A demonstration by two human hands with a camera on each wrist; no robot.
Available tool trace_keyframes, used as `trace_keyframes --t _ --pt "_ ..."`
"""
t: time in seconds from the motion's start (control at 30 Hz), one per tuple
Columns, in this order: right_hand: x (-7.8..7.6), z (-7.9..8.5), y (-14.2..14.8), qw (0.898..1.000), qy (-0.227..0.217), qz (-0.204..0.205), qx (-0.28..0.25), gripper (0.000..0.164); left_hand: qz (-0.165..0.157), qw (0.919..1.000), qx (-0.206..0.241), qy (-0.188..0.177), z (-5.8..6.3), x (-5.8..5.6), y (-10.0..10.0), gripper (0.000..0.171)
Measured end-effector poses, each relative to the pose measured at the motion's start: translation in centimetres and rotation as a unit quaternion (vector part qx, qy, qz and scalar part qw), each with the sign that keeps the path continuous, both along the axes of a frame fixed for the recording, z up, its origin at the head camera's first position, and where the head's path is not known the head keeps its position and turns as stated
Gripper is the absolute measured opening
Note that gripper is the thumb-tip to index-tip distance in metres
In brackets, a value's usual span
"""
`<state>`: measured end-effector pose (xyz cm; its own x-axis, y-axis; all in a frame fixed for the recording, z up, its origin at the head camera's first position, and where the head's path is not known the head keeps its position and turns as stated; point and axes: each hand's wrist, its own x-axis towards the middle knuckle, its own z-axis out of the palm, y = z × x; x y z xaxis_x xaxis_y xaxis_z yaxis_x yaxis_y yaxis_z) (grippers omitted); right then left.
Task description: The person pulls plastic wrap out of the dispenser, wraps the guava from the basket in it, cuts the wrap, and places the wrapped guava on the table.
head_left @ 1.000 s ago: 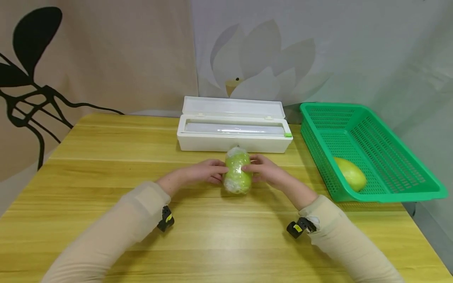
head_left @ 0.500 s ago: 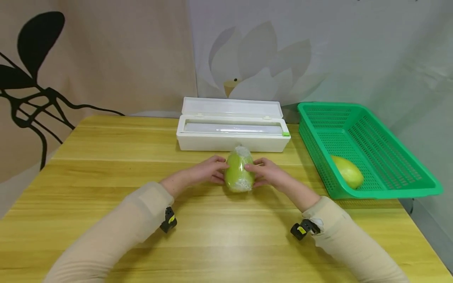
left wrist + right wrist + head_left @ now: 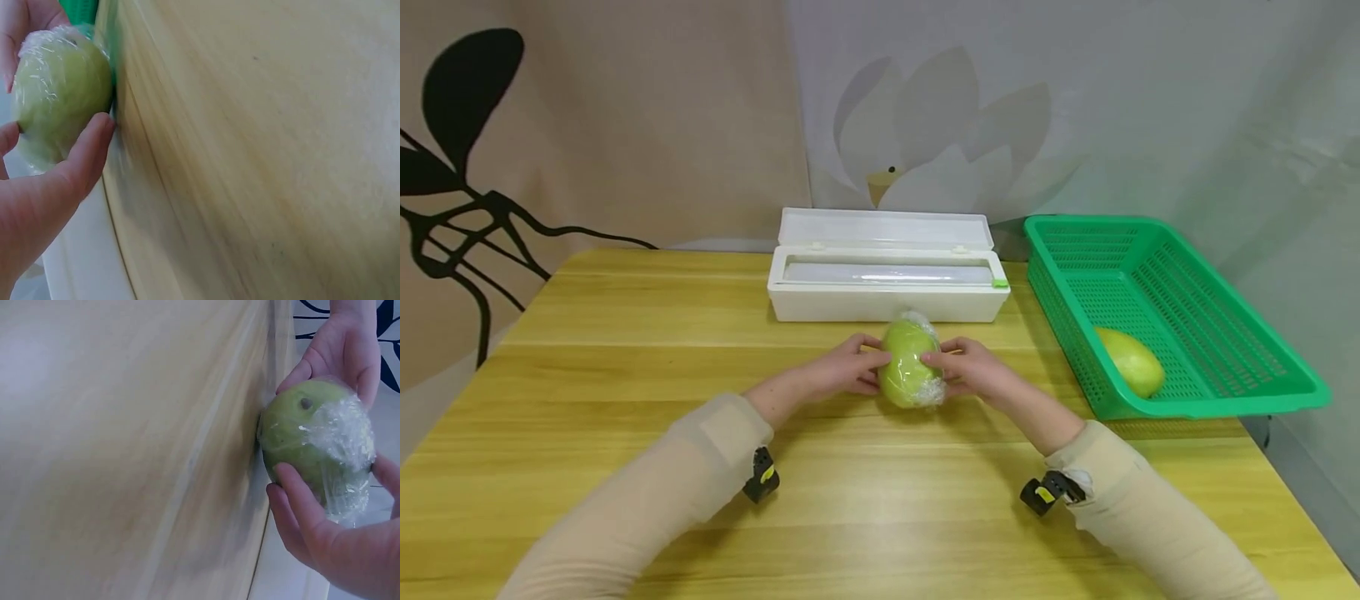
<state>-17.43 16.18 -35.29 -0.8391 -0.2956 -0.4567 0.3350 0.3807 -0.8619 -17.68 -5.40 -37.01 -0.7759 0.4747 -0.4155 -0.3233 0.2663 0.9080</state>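
A green fruit wrapped in clear cling film is held between both hands above the table, close to the front of a white cling film box. My left hand grips its left side, thumb and fingers curled round it. On the right side my right hand holds it the same way. Bunched whitish film shows at the upper right and lower right of the fruit. In the right wrist view, a dark stem spot shows on the fruit, with crumpled film beside it.
Behind the hands, the box's lid stands up and a film roll lies inside. A green plastic basket at the right holds a yellow-green fruit. The wooden table ends at a printed curtain at the back.
The wrapped fruit has turned between the hands, so its bunched film patches have shifted from the middle to the right. Both hands keep hold of it. The head view has shifted slightly.
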Motion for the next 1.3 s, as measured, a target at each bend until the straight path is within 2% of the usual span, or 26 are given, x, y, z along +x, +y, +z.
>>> trace_keyframes --t 0.17,0.33,0.57,0.77,0.93,1.1,1.3 --pt "-0.1 0.6 -0.7 1.0 0.006 -0.006 -0.014 0.056 0.05 0.9984 0.026 -0.008 0.7 0.3 -0.4 0.052" --pt "-0.2 2.1 -2.1 0.999 0.02 -0.006 -0.032 0.061 0.069 0.9967 0.039 0.02 2.2 0.5 -1.8 0.052" --pt "-0.8 4.5 -5.1 0.996 0.043 0.013 -0.079 0.054 0.103 0.9913 0.015 0.081 5.0 0.9 -5.0 0.052" --pt "-1.8 5.7 -9.0 0.995 0.037 0.001 -0.095 0.054 0.146 0.9852 -0.011 0.089 7.4 0.9 -8.2 0.057" --pt "-3.0 6.3 -13.1 0.99 0.034 -0.021 -0.135 0.049 0.18 0.9793 -0.035 0.086 9.1 0.5 -11.2 0.064" --pt "-4.0 6.6 -17.7 0.983 0.027 -0.048 -0.177 0.044 0.218 0.9709 -0.044 0.09 9.9 -0.1 -14.5 0.069" --pt "-4.6 6.4 -22.7 0.981 0.047 -0.068 -0.173 0.044 0.283 0.9549 -0.035 0.084 9.6 -1.1 -17.7 0.068"
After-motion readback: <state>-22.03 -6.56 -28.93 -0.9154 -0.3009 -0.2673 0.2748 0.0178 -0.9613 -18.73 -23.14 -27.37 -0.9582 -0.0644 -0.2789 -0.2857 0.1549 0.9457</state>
